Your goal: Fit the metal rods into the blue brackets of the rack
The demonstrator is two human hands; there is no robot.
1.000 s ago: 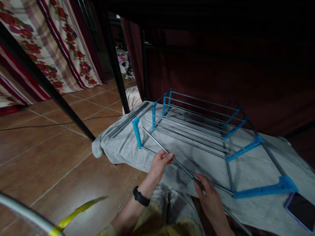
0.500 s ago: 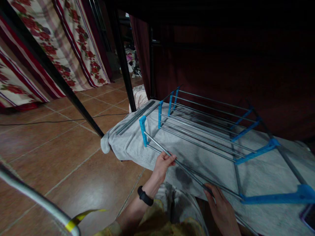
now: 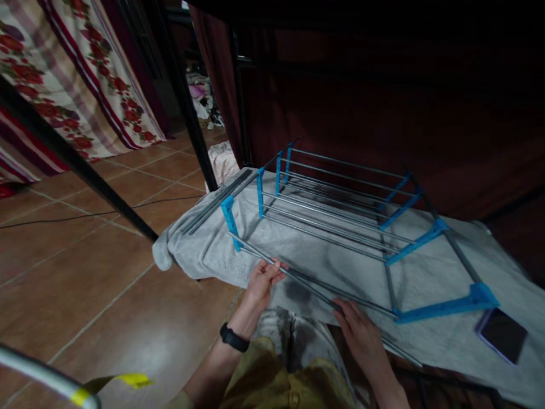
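Observation:
A long grey metal rod [image 3: 304, 282] slants across the front of a shoe rack [image 3: 336, 216] made of metal rods and blue plastic side brackets. The rack lies on a grey towel [image 3: 430, 278]. My left hand [image 3: 261, 278], with a black band on its wrist, pinches the rod near its left end. My right hand [image 3: 361, 335] closes around the same rod further right. The rod's left tip sits close to the nearest blue bracket [image 3: 230, 221].
Several loose rods [image 3: 217, 201] lie at the towel's left edge. A phone [image 3: 502, 335] rests on the towel at the right. Black frame posts [image 3: 187, 108] stand behind on brown floor tiles [image 3: 85, 284]; a flowered curtain [image 3: 63, 74] hangs at the left. A silver tube with yellow tape [image 3: 63, 386] crosses the lower left.
The rod's left end has dropped lower, down beside the nearest blue bracket. Both hands stay on the rod. The view has shifted slightly.

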